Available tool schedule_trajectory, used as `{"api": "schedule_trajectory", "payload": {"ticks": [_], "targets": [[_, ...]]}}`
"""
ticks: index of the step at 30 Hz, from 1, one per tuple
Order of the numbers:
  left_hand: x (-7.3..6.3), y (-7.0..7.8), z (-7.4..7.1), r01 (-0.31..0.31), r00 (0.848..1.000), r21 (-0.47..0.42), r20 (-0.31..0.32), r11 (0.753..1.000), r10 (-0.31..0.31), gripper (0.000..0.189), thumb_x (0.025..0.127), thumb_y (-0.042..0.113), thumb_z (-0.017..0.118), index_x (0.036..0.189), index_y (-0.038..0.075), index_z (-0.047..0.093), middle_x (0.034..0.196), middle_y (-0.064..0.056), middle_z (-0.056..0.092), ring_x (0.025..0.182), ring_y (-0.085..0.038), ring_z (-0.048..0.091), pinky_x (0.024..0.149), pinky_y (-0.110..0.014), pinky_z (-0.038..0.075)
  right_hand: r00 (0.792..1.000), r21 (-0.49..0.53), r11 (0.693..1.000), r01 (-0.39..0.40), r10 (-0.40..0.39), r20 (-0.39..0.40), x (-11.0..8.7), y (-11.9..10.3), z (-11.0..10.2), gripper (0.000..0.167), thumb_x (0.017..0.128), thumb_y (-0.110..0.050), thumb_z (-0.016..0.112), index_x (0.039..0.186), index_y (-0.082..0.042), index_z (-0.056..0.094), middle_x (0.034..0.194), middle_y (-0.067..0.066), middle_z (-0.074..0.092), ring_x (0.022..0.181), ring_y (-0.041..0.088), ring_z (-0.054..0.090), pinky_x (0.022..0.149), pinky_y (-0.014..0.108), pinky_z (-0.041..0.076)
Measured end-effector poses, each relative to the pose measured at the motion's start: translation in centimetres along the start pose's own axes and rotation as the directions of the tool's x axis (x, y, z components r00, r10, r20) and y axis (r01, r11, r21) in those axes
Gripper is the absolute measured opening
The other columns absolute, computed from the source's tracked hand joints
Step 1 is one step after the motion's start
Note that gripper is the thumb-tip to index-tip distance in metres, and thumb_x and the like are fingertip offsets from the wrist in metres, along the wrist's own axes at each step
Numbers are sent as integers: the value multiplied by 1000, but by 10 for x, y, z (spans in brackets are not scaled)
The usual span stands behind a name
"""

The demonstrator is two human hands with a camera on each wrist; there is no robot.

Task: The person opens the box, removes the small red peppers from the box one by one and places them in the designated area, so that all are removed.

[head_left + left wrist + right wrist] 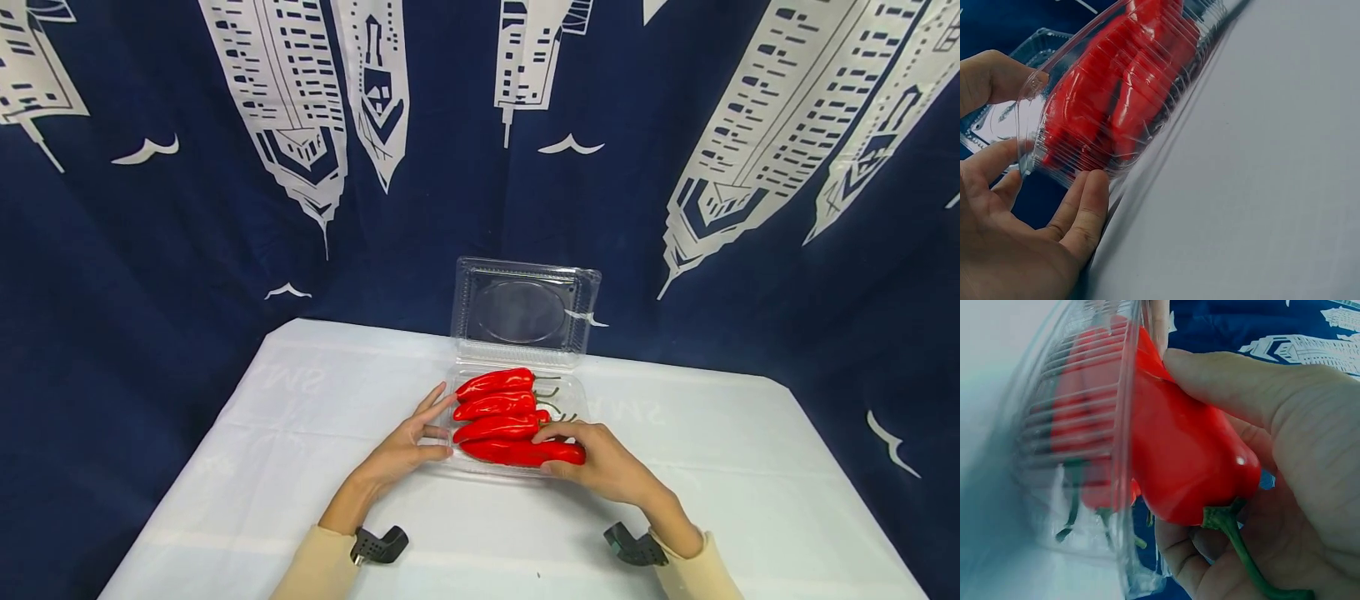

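Several shiny red peppers (pixel 495 405) with green stems lie side by side in a clear plastic clamshell container (pixel 581 392). My right hand (pixel 600 462) pinches the stem end of the nearest red pepper (pixel 510 452), thumb on the near side and fingers on the far side. In the right wrist view this pepper (pixel 1185 450) stands out above the container's ribbed wall, its green stem curving toward my palm. At the container's left end, my left hand (pixel 401 446) holds the wall and rim with spread fingertips (pixel 1092 194). The pepper's underside is hidden.
The container's clear lid (pixel 525 308) stands raised at the back, hinged to the base. A white cloth (pixel 300 467) covers the table. Behind the table hangs a dark blue curtain (pixel 420 242) printed with white buildings and birds.
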State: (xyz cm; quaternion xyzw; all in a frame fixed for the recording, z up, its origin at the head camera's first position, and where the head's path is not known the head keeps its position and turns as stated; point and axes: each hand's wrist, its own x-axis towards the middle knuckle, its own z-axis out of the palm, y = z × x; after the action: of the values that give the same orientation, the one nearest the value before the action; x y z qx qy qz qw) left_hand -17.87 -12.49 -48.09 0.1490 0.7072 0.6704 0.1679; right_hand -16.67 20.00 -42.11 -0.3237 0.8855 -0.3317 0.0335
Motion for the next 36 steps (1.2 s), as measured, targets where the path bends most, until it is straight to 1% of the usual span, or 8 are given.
{"api": "schedule_trajectory", "payload": {"ticks": [5, 12, 17, 22, 25, 29, 33, 36], "targets": [[-1, -1, 0, 9, 1000, -8, 1, 1000, -9, 83, 85, 1, 69, 158, 20, 33, 168, 13, 5, 122, -28, 45, 87, -27, 50, 1000, -19, 1000, 8, -8, -17, -4, 3, -1, 36, 85, -18, 80, 120, -20, 70, 113, -6, 72, 98, 8, 63, 86, 30, 52], [-1, 0, 0, 1, 1000, -8, -2, 1000, -1, 82, 85, 2, 70, 157, 21, 35, 169, 12, 5, 123, -29, 45, 87, -28, 50, 1000, -49, 999, 8, -9, -11, -6, 5, -3, 44, 84, -17, 81, 126, -19, 68, 113, -6, 72, 98, 9, 63, 85, 30, 51], [-1, -1, -1, 0, 1000, -5, -4, 1000, 0, 82, 86, 2, 70, 157, 22, 35, 169, 11, 5, 122, -28, 45, 86, -28, 50, 1000, -48, 999, 9, -10, -16, -7, 6, -5, 44, 84, -16, 80, 127, -19, 68, 114, -6, 72, 98, 9, 64, 84, 29, 52], [0, 0, -1, 0, 1000, -1, 1, 1000, 0, 81, 86, 3, 70, 157, 21, 35, 169, 11, 5, 123, -29, 45, 87, -28, 50, 999, -38, 999, -6, 5, -38, -11, 8, -10, 45, 84, -14, 80, 127, -21, 68, 118, -8, 72, 103, 10, 65, 87, 30, 53], [0, 1, 0, 1, 1000, 0, 0, 1000, -1, 81, 86, 2, 70, 157, 21, 34, 169, 11, 4, 124, -29, 45, 88, -29, 50, 998, -20, 1000, -19, 18, -58, -14, 10, -14, 46, 83, -12, 80, 127, -20, 68, 122, -2, 71, 106, 11, 65, 88, 29, 54], [-1, 2, 0, 4, 1000, 0, -4, 1000, -4, 82, 86, 2, 69, 157, 21, 35, 169, 11, 5, 124, -30, 45, 88, -29, 51, 996, 12, 1000, -28, 29, -86, -16, 12, -19, 47, 83, -14, 81, 128, -16, 67, 124, 6, 70, 103, 12, 66, 85, 28, 56], [-1, 2, 0, 9, 1000, 3, -2, 1000, -9, 82, 86, 3, 70, 157, 22, 35, 169, 11, 5, 125, -30, 46, 87, -30, 51, 994, 57, 997, -45, 50, -96, -19, 15, -22, 46, 84, -15, 80, 129, -16, 67, 124, 3, 70, 99, 9, 65, 81, 26, 57], [0, 2, 0, 11, 1000, 1, -1, 1000, -11, 82, 85, 3, 70, 157, 21, 34, 169, 11, 5, 125, -30, 46, 88, -30, 51, 993, 97, 994, -53, 62, -98, -20, 16, -25, 47, 85, -12, 80, 129, -14, 66, 122, 5, 70, 89, 7, 66, 73, 26, 58]]}}
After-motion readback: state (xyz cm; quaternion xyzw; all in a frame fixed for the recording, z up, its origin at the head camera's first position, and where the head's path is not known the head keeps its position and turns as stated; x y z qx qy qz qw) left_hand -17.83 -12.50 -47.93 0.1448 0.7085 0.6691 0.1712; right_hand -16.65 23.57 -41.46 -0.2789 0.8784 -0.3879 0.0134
